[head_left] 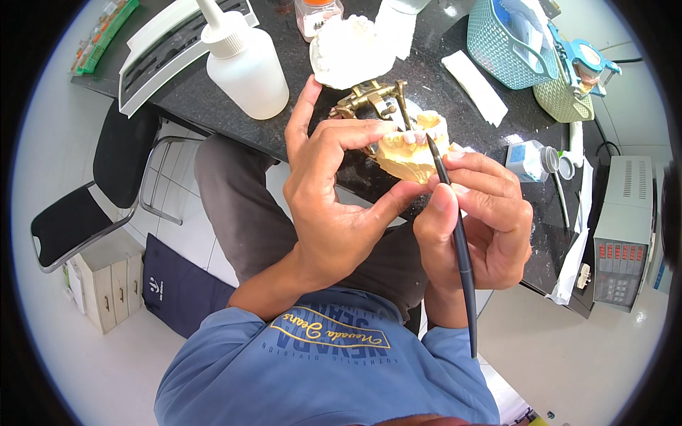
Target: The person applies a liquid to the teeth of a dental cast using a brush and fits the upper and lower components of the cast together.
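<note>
A yellow plaster dental cast [406, 162] with whitish teeth along its top edge is held up over the near table edge. My left hand [323, 174] grips it between thumb and fingers, its index finger raised near a white cast. In my right hand [483, 220] is a slim black brush [460, 248], held like a pen. The brush's dark tip meets the cast's teeth, or comes very close to them; fingers of the right hand rest against the cast's right side. Behind the cast stands a brass-coloured articulator [366, 99], partly covered by it.
Around the dark countertop [177, 92] stand a white squeeze bottle [249, 71], a white plaster cast [352, 53] and an orange-lidded jar [316, 18]. To the right are a folded tissue [476, 89], a small jar [529, 162], a blue basket [504, 50] and a grey machine [621, 234].
</note>
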